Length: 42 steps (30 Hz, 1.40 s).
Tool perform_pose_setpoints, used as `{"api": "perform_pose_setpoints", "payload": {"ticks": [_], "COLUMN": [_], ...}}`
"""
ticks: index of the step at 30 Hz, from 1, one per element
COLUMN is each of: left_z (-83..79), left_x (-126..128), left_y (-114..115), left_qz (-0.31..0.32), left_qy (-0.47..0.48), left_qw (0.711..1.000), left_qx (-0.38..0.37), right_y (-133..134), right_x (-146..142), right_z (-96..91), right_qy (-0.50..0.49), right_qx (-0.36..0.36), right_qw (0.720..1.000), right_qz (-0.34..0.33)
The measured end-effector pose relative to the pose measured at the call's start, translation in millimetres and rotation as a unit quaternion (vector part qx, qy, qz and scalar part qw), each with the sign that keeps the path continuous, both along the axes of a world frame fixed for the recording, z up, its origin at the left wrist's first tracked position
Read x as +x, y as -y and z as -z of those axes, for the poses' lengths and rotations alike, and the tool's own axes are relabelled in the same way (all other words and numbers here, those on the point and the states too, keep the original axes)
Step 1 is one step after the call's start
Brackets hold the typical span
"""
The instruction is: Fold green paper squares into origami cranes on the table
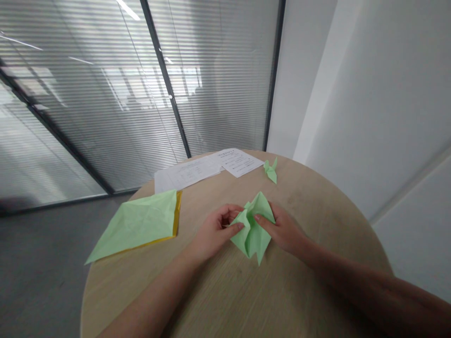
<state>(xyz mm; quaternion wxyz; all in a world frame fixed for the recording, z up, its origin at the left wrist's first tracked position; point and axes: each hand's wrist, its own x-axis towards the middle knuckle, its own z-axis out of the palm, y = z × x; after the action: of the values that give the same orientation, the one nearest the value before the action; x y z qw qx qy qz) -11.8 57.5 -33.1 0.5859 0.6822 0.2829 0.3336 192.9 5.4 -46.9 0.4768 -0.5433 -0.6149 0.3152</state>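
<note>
A partly folded piece of green origami paper (260, 234) is held up over the table between both hands, its folds spread apart and its corners pointing up and down. My left hand (220, 227) pinches its left side, thumb on the near face and fingers behind. On the right side, my right hand (282, 227) grips it the same way, with the thumb lying on the paper. The fingertips behind the paper are hidden. Beyond the hands, a small finished-looking green origami figure (271, 171) with pointed ends lies on the table.
The round wooden table (218, 300) has a curved edge near the white wall (387, 94). Green paper sheets (141, 218) with a yellow edge beneath overhang its left side. Printed white sheets (197, 170) lie at the back, before a glass partition with blinds (225, 94).
</note>
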Motion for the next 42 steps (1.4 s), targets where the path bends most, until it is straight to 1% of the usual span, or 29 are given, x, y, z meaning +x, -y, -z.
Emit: {"api": "perform_pose_setpoints", "payload": {"ticks": [5,7,9,12,14,17,20,23,27,29,32,36,39,42], "left_z": [0.2,-1.1,-3.7,-10.2,-15.7,-24.3,-30.7,-32.8,-31.4,-30.5,-30.3,-32.0,-33.5,-34.5], "left_x": [-0.5,-1.3,-2.1,-2.3,-1.2,1.5,3.7,4.4,4.0,3.5,2.4,1.1,0.9,0.8], "left_y": [0.1,1.4,3.6,8.2,12.1,18.5,24.0,26.8,26.1,24.9,23.2,21.8,21.4,21.7], "left_qz": [0.002,0.001,-0.006,-0.048,-0.088,-0.133,-0.142,-0.139,-0.129,-0.129,-0.130,-0.134,-0.145,-0.151], "left_qy": [0.005,-0.002,-0.024,-0.069,-0.094,-0.142,-0.207,-0.265,-0.335,-0.352,-0.347,-0.327,-0.350,-0.362], "left_qw": [1.000,1.000,0.999,0.992,0.980,0.952,0.915,0.886,0.854,0.847,0.852,0.867,0.859,0.853], "left_qx": [-0.009,0.002,0.025,0.093,0.150,0.237,0.316,0.354,0.376,0.377,0.370,0.353,0.344,0.343], "right_y": [-1.7,-2.9,-3.8,-4.1,-3.7,-2.5,-0.9,0.8,2.8,3.4,4.3,6.9,9.9,12.4], "right_x": [-0.1,0.2,0.7,0.8,0.2,-1.7,-4.2,-6.4,-8.7,-9.5,-10.5,-12.6,-15.1,-16.8], "right_z": [3.1,4.4,4.4,2.3,0.9,-0.1,-0.4,-0.7,-0.6,-0.4,-1.1,-4.2,-6.5,-7.8], "right_qy": [-0.026,-0.041,-0.045,-0.045,-0.037,-0.005,0.001,0.006,0.022,0.025,0.037,0.102,0.152,0.171], "right_qx": [-0.012,-0.020,-0.019,-0.019,-0.019,-0.013,-0.003,0.000,0.003,0.009,0.010,0.005,0.006,0.012], "right_qw": [1.000,0.999,0.999,0.999,0.999,1.000,1.000,0.999,0.999,0.998,0.998,0.993,0.986,0.983], "right_qz": [-0.003,0.001,0.014,0.021,0.017,0.008,-0.017,-0.032,-0.046,-0.049,-0.056,-0.058,-0.064,-0.069]}}
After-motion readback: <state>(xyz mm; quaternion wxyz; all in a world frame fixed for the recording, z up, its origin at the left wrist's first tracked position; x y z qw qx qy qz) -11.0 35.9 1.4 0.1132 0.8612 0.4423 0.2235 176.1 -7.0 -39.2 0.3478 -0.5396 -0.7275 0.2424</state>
